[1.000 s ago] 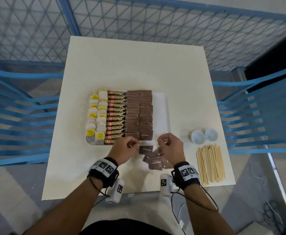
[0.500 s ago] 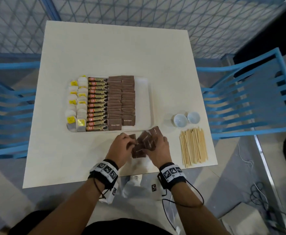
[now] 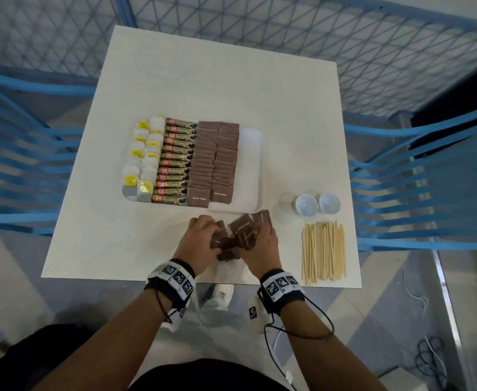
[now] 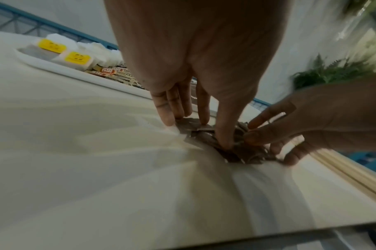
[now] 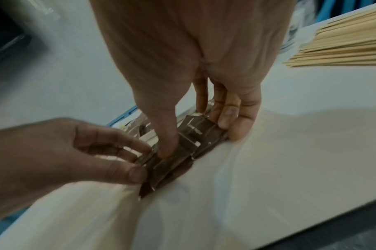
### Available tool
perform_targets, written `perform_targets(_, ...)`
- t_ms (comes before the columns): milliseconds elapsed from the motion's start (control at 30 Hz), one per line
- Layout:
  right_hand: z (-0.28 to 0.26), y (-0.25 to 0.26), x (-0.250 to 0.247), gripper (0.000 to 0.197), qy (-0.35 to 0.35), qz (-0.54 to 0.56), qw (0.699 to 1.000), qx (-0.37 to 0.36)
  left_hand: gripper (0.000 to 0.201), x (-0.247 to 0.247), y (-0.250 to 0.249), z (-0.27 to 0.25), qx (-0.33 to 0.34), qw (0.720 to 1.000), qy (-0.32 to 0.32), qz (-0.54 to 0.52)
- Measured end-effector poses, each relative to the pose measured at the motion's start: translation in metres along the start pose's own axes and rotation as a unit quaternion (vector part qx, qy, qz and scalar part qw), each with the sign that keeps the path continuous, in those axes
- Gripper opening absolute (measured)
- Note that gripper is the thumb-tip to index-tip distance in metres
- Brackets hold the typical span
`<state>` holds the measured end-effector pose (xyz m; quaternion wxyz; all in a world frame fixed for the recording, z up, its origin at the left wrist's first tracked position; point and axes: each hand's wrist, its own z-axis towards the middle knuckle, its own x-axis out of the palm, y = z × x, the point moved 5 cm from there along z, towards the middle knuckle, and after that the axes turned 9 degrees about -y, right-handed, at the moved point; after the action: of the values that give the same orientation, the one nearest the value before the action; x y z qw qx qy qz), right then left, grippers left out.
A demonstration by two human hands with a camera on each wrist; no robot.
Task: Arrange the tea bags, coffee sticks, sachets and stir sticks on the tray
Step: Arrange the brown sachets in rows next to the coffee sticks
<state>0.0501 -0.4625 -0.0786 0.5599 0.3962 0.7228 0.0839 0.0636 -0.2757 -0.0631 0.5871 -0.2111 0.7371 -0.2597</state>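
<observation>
A loose pile of brown sachets [image 3: 241,235] is gathered on the worktop [image 3: 217,80], just in front of the tray [image 3: 252,165]. The pile is pinched from both sides, the left hand [image 3: 199,244] and right hand [image 3: 261,245] each with a grip clamped on it. Stir sticks [image 3: 323,252] are laid nearby, to the right.
</observation>
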Motion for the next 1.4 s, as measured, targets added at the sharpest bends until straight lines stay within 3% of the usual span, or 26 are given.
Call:
perform_targets(100, 0.001, 0.004, 0.001, 0.085, 0.004, 0.001, 1.0, 0.012, 0.035, -0.001, -0.001, 0.0, -0.006, 1.0, -0.019, -0.005)
perform_targets(367, 0.011, 0.001, 0.0, 0.042, 0.028, -0.037, 0.999, 0.0, 0.044, -0.003, -0.002, 0.002, -0.028, 0.999, -0.011, 0.036)
perform_targets(600, 0.015, 0.005, -0.01, 0.038, 0.033, 0.002, 0.999, 0.005, 0.029, -0.005, 0.0, 0.001, -0.043, 0.999, -0.005, -0.023)
perform_targets(767, 0.018, 0.002, -0.013, 0.038, 0.04, 0.048, 0.998, 0.029, 0.054, 0.0, -0.002, 0.011, -0.085, 0.996, 0.033, -0.017)
perform_targets(967, 0.027, -0.003, -0.024, 0.03, 0.03, 0.149, 0.987, 0.058, 0.03, 0.002, 0.001, 0.012, -0.088, 0.995, 0.046, 0.007)
perform_targets(1200, 0.034, 0.009, -0.035, 0.028, 0.037, 0.281, 0.956, 0.071, 0.048, 0.002, 0.002, 0.015, -0.099, 0.992, 0.072, -0.004)
perform_targets(1400, 0.031, 0.013, -0.023, 0.026, 0.049, 0.258, 0.963, 0.059, 0.042, -0.002, 0.005, 0.018, -0.08, 0.993, 0.075, 0.031)
